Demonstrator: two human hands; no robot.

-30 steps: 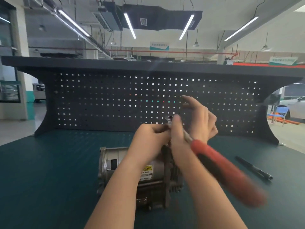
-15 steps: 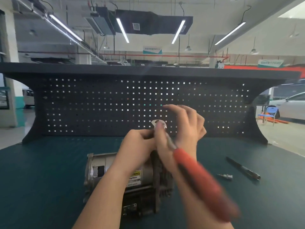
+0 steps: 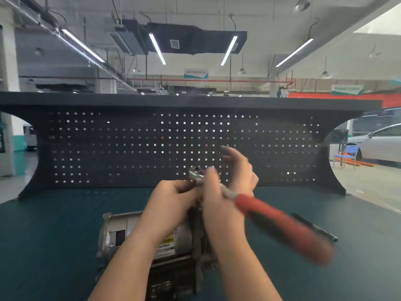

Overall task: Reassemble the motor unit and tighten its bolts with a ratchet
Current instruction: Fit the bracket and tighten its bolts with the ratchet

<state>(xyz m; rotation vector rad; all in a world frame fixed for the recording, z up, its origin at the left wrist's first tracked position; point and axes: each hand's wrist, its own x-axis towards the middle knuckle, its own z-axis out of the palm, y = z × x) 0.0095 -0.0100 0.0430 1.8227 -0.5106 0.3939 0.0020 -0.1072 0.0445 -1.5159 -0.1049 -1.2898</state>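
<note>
A dark pegboard (image 3: 152, 144) backs the teal workbench (image 3: 43, 235). Strip lights (image 3: 157, 48) hang overhead. A blue chair (image 3: 345, 156) stands near a white car (image 3: 382, 142).

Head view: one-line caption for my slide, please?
Both hands work a red-handled ratchet above the grey metal motor unit on a green bench.

Red-handled ratchet (image 3: 280, 227), silver motor unit (image 3: 138, 233) with yellow label, teal benchtop (image 3: 54, 235), black pegboard (image 3: 130, 148).
</note>
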